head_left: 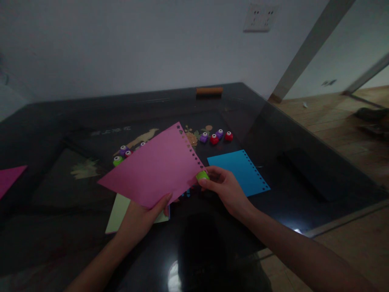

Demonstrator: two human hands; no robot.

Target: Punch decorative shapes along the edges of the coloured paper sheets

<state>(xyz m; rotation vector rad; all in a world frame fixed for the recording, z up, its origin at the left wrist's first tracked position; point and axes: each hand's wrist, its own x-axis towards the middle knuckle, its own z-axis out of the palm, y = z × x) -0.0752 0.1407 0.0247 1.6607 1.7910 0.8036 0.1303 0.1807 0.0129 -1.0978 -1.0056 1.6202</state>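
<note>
My left hand (142, 217) holds a pink paper sheet (152, 168) by its near edge, lifted over the dark glossy table (60, 194). A row of small punched shapes runs along the sheet's right edge. My right hand (225, 188) grips a small green craft punch (202, 175) at the sheet's lower right corner. A blue sheet (240, 170) with a punched edge lies flat just right of that hand. A pale green sheet (120, 211) lies under the pink one.
Small purple and red punches (216, 137) sit in a row behind the blue sheet; more punches (121, 155) peek out behind the pink sheet. Another pink sheet (9, 178) lies at far left. An orange bar (209, 91) rests at the table's far edge. Wooden floor lies right.
</note>
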